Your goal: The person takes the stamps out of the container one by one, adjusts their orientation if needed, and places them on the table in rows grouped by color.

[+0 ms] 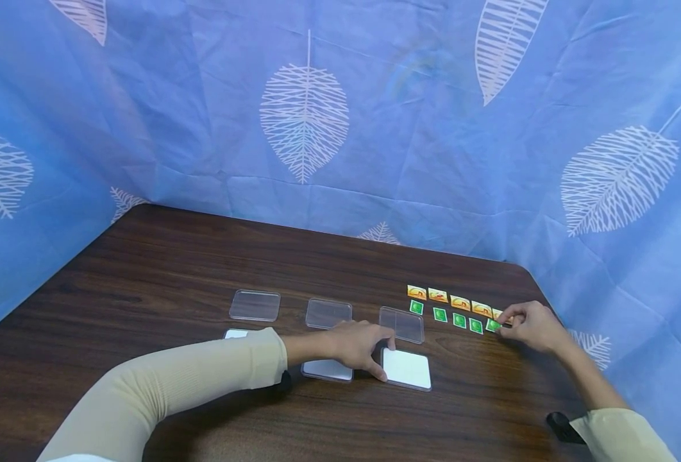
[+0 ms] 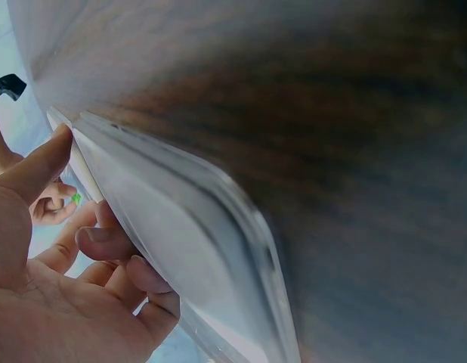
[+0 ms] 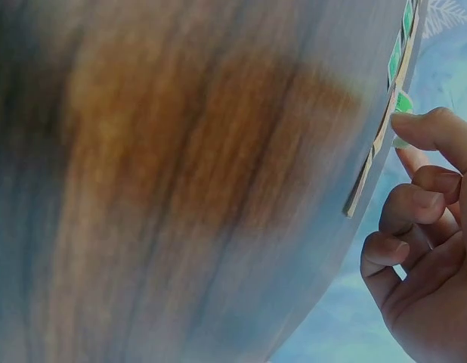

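Note:
In the head view my right hand (image 1: 533, 326) is at the right end of two rows of small cards. Its thumb and index finger pinch a small green card (image 1: 493, 325), also seen in the right wrist view as a green piece (image 3: 403, 102) at the fingertips. My left hand (image 1: 356, 345) reaches over the front row of cases, thumb and index finger spread along the left edge of a clear case with a white insert (image 1: 406, 368). Under that hand lies another white-filled case (image 1: 327, 369). In the left wrist view its edge (image 2: 165, 219) runs beside the loosely bent fingers.
Behind the front row lie three clear cases, left (image 1: 255, 305), middle (image 1: 328, 313) and right (image 1: 401, 325). A third white case (image 1: 236, 333) is mostly hidden by the left sleeve. Several yellow cards (image 1: 437, 295) line up behind the green ones. A blue leaf-print curtain (image 1: 375, 128) hangs around the table.

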The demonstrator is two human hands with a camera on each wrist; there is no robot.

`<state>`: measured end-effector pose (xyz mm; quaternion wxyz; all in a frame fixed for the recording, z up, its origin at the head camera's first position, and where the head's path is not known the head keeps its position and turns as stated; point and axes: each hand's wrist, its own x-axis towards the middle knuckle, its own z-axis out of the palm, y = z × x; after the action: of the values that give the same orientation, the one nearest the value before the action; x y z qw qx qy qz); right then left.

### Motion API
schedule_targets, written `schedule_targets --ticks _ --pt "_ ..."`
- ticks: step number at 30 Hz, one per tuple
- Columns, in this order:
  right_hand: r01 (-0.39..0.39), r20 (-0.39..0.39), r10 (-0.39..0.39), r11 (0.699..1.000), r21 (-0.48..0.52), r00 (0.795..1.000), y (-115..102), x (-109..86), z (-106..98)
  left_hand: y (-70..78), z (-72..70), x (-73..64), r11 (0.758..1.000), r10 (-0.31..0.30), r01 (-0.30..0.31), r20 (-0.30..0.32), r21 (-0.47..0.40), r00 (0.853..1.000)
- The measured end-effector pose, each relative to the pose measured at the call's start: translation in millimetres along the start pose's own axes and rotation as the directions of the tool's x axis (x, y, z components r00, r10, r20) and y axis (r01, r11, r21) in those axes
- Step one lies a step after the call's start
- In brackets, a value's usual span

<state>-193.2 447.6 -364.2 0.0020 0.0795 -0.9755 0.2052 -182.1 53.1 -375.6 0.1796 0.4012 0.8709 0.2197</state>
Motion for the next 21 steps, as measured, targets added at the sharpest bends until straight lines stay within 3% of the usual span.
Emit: schedule_targets --ticks 11,21 --pt "-0.020 0.040 0.020 1.000 0.000 0.999 2.9 4.7 1.5 -0.6 0.2 -0.2 1.000 0.003 -0.003 0.001 -0.004 1.000" --pt "0.007 0.033 -0.007 1.000 0.004 0.999 4.2 1.8 -0.1 -0.8 0.4 0.0 1.000 0.000 0.000 -0.001 -0.003 1.000"
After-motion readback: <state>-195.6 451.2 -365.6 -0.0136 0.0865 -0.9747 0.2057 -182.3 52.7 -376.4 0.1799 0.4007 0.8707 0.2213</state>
